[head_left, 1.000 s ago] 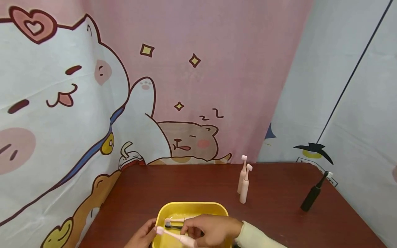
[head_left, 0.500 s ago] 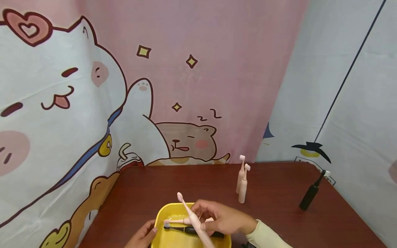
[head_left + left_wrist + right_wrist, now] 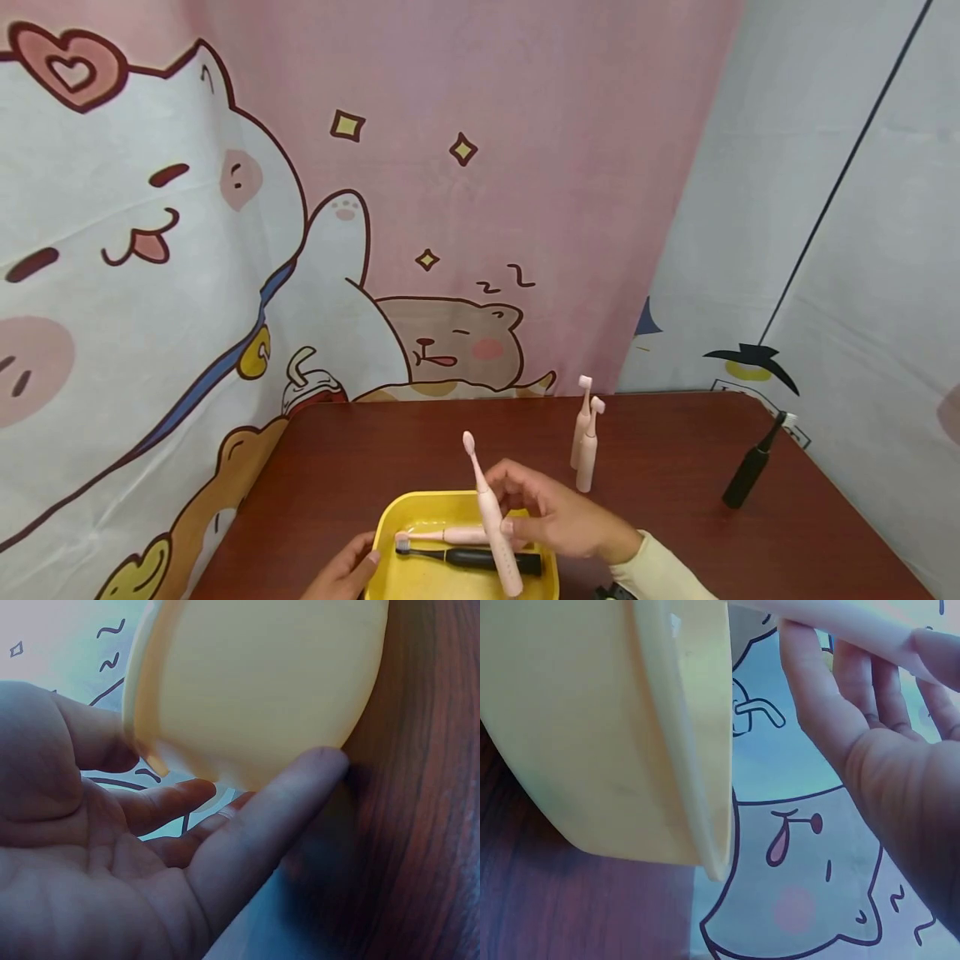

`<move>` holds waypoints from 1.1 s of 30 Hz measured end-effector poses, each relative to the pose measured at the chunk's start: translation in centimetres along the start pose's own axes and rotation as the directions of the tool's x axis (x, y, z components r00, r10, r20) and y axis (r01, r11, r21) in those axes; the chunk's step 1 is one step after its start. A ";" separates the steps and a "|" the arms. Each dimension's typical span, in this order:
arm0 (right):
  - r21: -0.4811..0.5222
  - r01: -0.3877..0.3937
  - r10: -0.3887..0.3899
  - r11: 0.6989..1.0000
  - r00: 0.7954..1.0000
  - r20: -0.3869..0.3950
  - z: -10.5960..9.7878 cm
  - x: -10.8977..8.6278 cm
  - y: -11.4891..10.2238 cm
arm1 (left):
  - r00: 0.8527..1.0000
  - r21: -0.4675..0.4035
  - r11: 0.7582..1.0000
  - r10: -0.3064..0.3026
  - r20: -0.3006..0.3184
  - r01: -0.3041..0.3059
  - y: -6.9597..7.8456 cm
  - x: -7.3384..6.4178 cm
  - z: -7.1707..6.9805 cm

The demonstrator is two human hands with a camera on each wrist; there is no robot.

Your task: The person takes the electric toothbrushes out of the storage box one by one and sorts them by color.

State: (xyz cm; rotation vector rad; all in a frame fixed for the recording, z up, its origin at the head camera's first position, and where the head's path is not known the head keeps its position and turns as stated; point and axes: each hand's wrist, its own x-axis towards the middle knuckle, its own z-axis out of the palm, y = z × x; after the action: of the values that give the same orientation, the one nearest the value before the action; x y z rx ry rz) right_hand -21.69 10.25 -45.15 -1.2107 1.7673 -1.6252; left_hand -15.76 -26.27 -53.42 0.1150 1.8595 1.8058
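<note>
My right hand (image 3: 566, 512) pinches a pale pink electric toothbrush (image 3: 494, 525) by its handle, over a yellow plastic bin (image 3: 420, 498). The brush leans with its head up and to the left. In the right wrist view, part of this pink handle (image 3: 855, 622) lies between thumb and fingers. Inside the bin lie a black electric toothbrush (image 3: 480, 558) and, behind it, another pink electric toothbrush (image 3: 457, 535), partly hidden by the held one. My left hand (image 3: 343, 571) holds the bin's left side, thumb at the rim and fingers along the outer wall (image 3: 262, 682).
Two pink electric toothbrushes (image 3: 587, 462) stand upright close together on the dark red table (image 3: 660, 467), right of the bin. Farther right a black electric toothbrush (image 3: 746, 477) stands alone. A cartoon-printed curtain (image 3: 562, 167) hangs behind the table.
My right hand has lifted the pink toothbrush from low in the bin, up and rightward, tilting its head upward. The left hand stays on the bin. The black brush inside is now more visible.
</note>
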 end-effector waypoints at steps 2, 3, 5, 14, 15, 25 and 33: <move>0.006 0.007 -0.007 1.000 1.000 -0.020 -0.1 -0.2 -0.1 | 1.000 0.004 1.000 -0.002 -0.002 0.002 0.1 -0.1 0.1; 0.010 0.017 -0.016 1.000 0.999 -0.029 -0.1 -0.4 -0.2 | 1.000 -0.003 1.000 -0.011 -0.010 0.011 0.1 -0.1 0.2; 0.013 0.010 -0.009 1.000 0.999 -0.052 -0.2 -0.7 -0.4 | 0.999 -0.001 1.000 -0.010 -0.040 0.010 0.3 -0.3 0.5; -0.042 0.029 -0.035 0.999 0.987 -0.160 -1.2 -1.9 -1.3 | 0.996 -0.050 0.998 -0.046 -0.072 0.042 1.2 -0.8 1.1; -0.042 0.032 -0.039 0.999 0.985 -0.169 -1.3 -2.1 -1.3 | 0.997 -0.054 0.998 -0.047 -0.067 0.043 1.2 -0.8 1.1; 0.040 0.121 -0.106 0.992 0.957 -0.269 -2.7 -5.4 -1.6 | 0.994 -0.041 0.997 -0.068 -0.083 0.065 1.2 -0.7 1.0; -0.043 0.093 -0.102 0.995 0.936 -0.336 -3.9 -7.8 -0.7 | 0.994 -0.027 0.997 -0.070 -0.081 0.068 1.2 -0.6 1.1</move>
State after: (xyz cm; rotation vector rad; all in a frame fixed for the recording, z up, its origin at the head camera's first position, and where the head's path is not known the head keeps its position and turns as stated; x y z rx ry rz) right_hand -20.62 18.89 -45.49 -1.0960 1.9631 -1.9701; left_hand -15.15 -25.36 -52.04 -0.0322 1.8736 1.8100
